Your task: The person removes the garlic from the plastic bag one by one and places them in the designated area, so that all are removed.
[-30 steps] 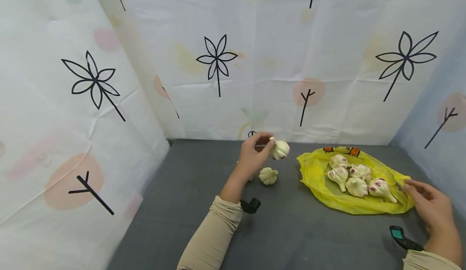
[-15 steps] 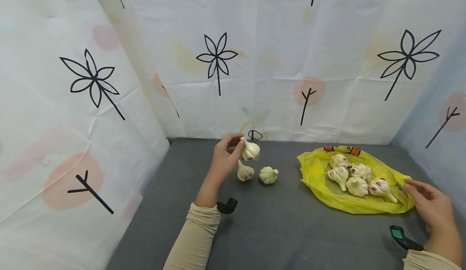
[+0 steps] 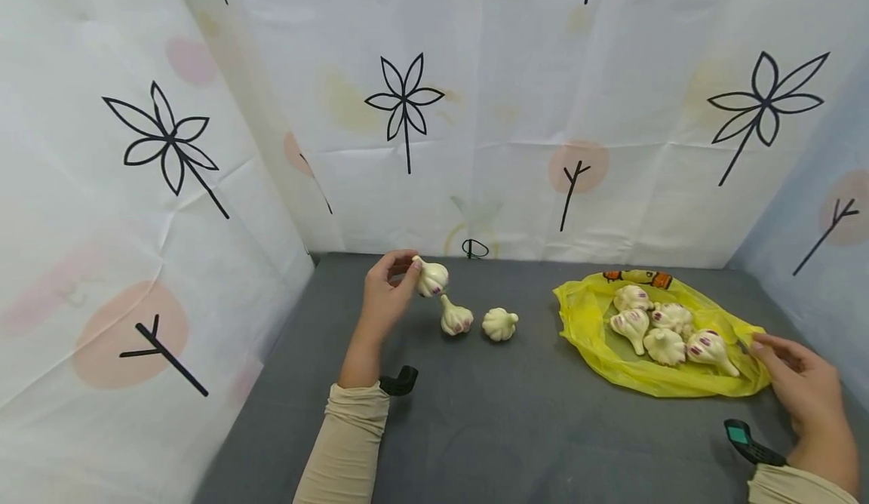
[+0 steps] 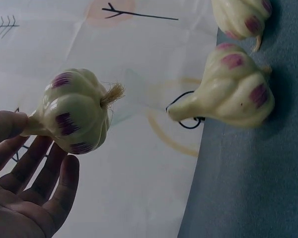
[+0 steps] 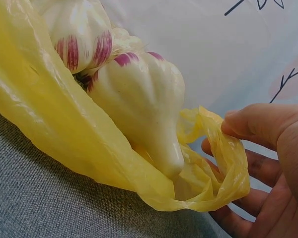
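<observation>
My left hand (image 3: 388, 293) pinches a white garlic bulb (image 3: 432, 278) by its stem between thumb and fingers; purple streaks and a root tuft show on this bulb (image 4: 74, 111) in the left wrist view. Just below and to its right, a second garlic bulb (image 3: 455, 317) rests on the table, with a third bulb (image 3: 499, 324) beside it. At the right, my right hand (image 3: 808, 383) pinches the rim of a yellow plastic bag (image 3: 611, 368), its bunched edge (image 5: 223, 153) showing between thumb and fingers. Several garlic bulbs (image 3: 665, 347) lie inside the open bag.
The dark grey table (image 3: 516, 436) runs back to a white cloth wall (image 3: 489, 112) printed with plants. More cloth (image 3: 61, 278) closes off the left side, and a bluish one (image 3: 828, 187) stands at the right.
My left hand has carried the garlic bulb leftward, from above the loose bulbs to the left of them, uncovering the second bulb. My right hand keeps its hold on the bag's rim.
</observation>
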Available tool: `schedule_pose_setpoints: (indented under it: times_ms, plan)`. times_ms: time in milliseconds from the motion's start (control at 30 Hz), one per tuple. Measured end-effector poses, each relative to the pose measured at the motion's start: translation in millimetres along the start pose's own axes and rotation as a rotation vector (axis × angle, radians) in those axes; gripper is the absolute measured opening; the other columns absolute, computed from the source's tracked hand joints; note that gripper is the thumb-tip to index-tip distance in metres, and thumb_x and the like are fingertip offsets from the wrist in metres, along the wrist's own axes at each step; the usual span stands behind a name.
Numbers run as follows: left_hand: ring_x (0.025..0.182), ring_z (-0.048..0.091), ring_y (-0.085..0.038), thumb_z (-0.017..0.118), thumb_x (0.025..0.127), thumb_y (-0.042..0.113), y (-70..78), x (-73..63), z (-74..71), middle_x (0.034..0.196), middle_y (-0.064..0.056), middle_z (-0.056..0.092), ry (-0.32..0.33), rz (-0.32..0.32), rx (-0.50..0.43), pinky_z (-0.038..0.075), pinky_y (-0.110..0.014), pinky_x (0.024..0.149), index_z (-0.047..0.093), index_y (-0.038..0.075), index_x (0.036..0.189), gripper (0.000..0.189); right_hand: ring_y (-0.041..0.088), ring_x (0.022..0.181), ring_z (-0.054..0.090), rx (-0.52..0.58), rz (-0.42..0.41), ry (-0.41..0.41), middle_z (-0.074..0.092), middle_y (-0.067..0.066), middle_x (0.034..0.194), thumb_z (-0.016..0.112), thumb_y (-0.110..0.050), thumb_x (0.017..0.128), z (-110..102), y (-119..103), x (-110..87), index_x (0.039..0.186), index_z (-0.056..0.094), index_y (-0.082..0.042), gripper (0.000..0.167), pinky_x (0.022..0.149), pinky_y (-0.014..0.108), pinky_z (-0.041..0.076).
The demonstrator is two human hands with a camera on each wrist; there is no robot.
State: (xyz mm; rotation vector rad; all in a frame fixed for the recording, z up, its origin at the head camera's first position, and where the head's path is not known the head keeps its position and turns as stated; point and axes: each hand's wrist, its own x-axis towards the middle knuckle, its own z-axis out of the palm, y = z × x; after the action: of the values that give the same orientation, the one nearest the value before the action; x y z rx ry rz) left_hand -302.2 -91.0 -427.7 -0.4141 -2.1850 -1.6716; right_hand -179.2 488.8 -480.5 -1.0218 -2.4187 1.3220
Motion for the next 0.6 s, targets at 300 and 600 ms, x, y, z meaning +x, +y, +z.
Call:
schedule_pose_setpoints:
  times_ms: [300, 600]
  plan:
    - [0.113, 0.07, -0.029, 0.069, 0.106, 0.024, -11.4, 4.9, -11.2, 0.12, -0.01, 0.072, 0.025, -0.033, 0.022, 0.061, -0.053, 0.094, 0.073, 0.012, 0.124, 0.022, 0.04, 0.159, 0.028, 0.008, 0.0, -0.008, 0.033, 0.007, 0.173, 0.046, -0.05, 0.111, -1, 1, 0.2, 0.161, 0.047, -0.029, 0.055, 0.129, 0.059, 0.029]
    - [0.114, 0.069, -0.029, 0.07, 0.105, 0.024, -28.2, 1.5, -19.5, 0.121, -0.011, 0.072, -0.002, -0.108, 0.043, 0.059, -0.053, 0.098, 0.073, 0.01, 0.125, 0.024, 0.035, 0.151, 0.036, 0.003, -0.024, 0.014, 0.048, -0.005, 0.158, 0.048, -0.05, 0.11, -1, 5, 2.6, 0.159, 0.051, -0.024, 0.055, 0.128, 0.056, 0.032]
